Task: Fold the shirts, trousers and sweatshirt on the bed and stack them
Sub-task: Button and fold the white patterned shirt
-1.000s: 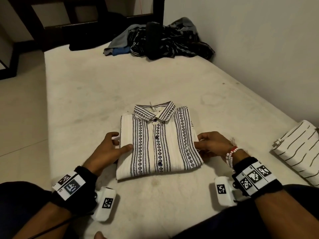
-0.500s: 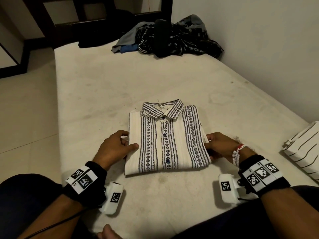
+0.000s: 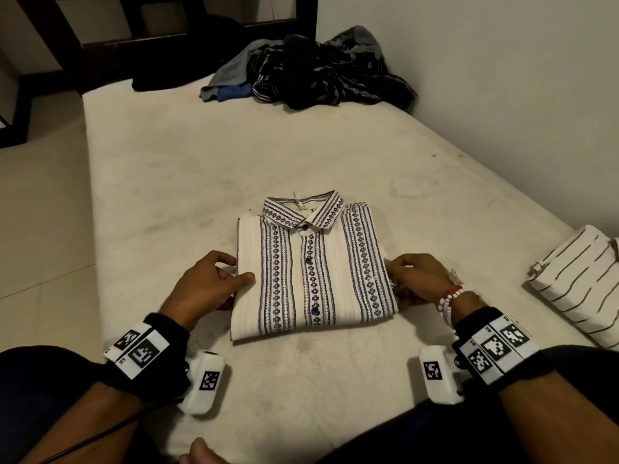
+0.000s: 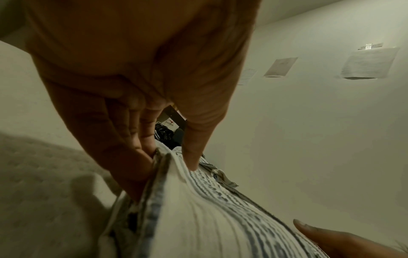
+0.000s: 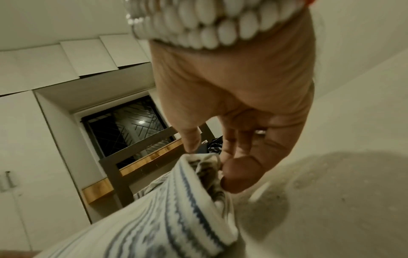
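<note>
Both my hands have dug in under the shirt's sides.

A second ago my left hand (image 3: 204, 283) lay against the shirt (image 3: 311, 269) edge; now its thumb (image 4: 194, 148) sits on top, fingers (image 4: 132, 157) beneath. My right hand (image 3: 418, 279) has tucked its fingers (image 5: 240, 172) under the opposite fold, lifting that edge slightly.

1. Both forearms reach forward from the bottom of the head view, each wrist wrapped in a black band with white marker tags.
2. The left hand (image 3: 204, 283) lies palm down, thumb pointing right on top of a folded edge, fingers curled under it in a pinch; the left wrist view shows the thumb (image 4: 194, 153) pressing down from above.
3. The right hand (image 3: 418, 279) mirrors it, thumb above and fingers (image 5: 240, 172) tucked below.
4. A white and red bead bracelet (image 3: 450, 298) circles the right wrist.
</note>
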